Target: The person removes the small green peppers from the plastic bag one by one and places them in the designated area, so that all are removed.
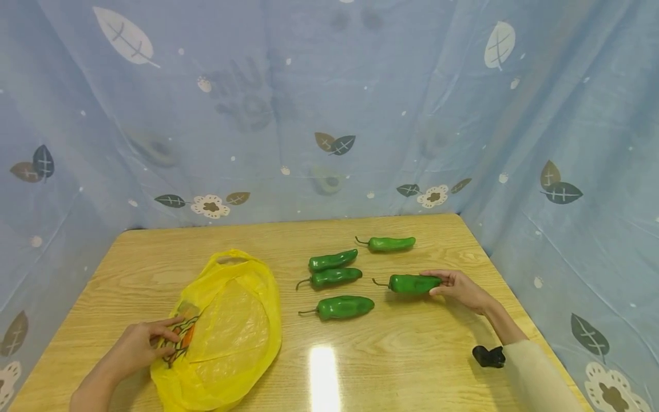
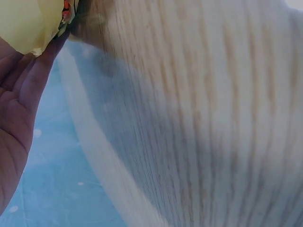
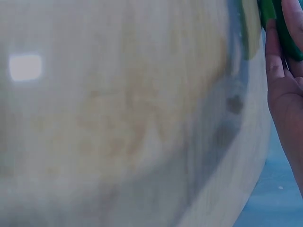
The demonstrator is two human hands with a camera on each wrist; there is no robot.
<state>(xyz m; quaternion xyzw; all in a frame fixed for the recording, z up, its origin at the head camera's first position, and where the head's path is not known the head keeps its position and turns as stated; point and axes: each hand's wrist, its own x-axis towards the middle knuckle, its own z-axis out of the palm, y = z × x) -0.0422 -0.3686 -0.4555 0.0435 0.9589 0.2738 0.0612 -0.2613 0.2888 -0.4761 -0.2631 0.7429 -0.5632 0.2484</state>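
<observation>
On the left of the table lies a yellow plastic bag [image 1: 231, 332], its mouth spread wide and a printed orange-and-green patch on its left side. My left hand [image 1: 139, 346] pinches the bag at that patch, thumb and fingers on either side of the film; the left wrist view catches the bag's edge [image 2: 28, 28] at the fingertips. Over on the right, my right hand [image 1: 460, 292] grips a long green pepper [image 1: 409, 284] by its blunt end, stem pointing left. Part of this pepper [image 3: 286, 38] shows at the corner of the right wrist view.
Several more green peppers lie between the bag and my right hand: one in front [image 1: 345, 307], a close pair [image 1: 334, 277] behind it, another [image 1: 391, 244] farthest back. A small black object [image 1: 489, 356] appears beside the right sleeve. Blue patterned cloth [image 1: 288, 114] surrounds the wooden table [image 1: 412, 360].
</observation>
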